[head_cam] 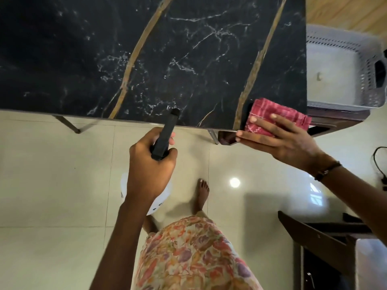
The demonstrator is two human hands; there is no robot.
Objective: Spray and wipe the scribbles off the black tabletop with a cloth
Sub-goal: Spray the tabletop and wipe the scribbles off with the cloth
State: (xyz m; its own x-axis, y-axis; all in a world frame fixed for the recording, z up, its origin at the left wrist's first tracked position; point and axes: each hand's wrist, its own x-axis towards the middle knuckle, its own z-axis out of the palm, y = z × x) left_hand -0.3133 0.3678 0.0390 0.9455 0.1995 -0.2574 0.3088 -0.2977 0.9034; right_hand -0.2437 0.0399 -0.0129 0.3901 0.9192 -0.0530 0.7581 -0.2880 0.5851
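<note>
The black marble-patterned tabletop (83,59) fills the upper part of the view, crossed by two gold veins and fine white lines; I cannot tell scribbles from the marble pattern. My left hand (150,164) grips a spray bottle (165,135) with a black nozzle and white body, held just off the table's near edge, nozzle pointing at the top. My right hand (278,141) presses a folded red checked cloth (278,114) onto the table's near right corner, fingers spread over it.
A grey perforated plastic basket (343,68) sits on a dark stand right of the table. Dark wooden furniture (318,241) stands at the lower right. Black cables (379,164) lie by the right edge. My bare foot (202,193) is on the glossy tile floor.
</note>
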